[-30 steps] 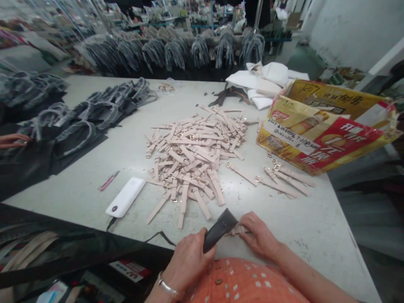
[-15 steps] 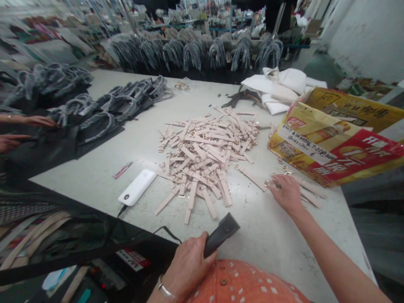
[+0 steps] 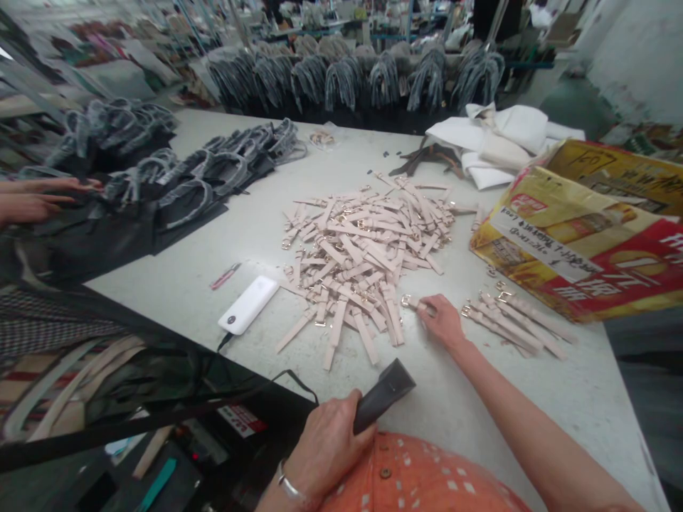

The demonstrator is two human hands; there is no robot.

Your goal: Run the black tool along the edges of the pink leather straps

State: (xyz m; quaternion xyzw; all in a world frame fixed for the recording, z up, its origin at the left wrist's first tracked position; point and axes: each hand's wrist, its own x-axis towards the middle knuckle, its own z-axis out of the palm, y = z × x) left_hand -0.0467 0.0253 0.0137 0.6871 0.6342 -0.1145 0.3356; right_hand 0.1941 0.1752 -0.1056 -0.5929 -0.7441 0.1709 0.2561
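Observation:
My left hand (image 3: 337,435) is wrapped round a black handheld tool (image 3: 385,395) near the table's front edge. To its upper right, my right hand (image 3: 442,320) pinches a pale strap with a gold buckle (image 3: 410,301), lying just right of the pile. Many pale buckled straps (image 3: 357,263) form a loose heap in the middle of the table. Several more straps (image 3: 506,327) lie side by side to the right of my right hand.
A yellow and red box (image 3: 576,242) stands at the right. A white power bank (image 3: 248,304) and a red cutter (image 3: 225,276) lie left of the heap. At far left another person's hands (image 3: 43,198) touch dark bags (image 3: 197,188). White material (image 3: 501,139) lies behind.
My right hand has moved left from the small row of straps to the single strap beside the heap and taken hold of it. The view has shifted slightly. My left hand still holds the tool.

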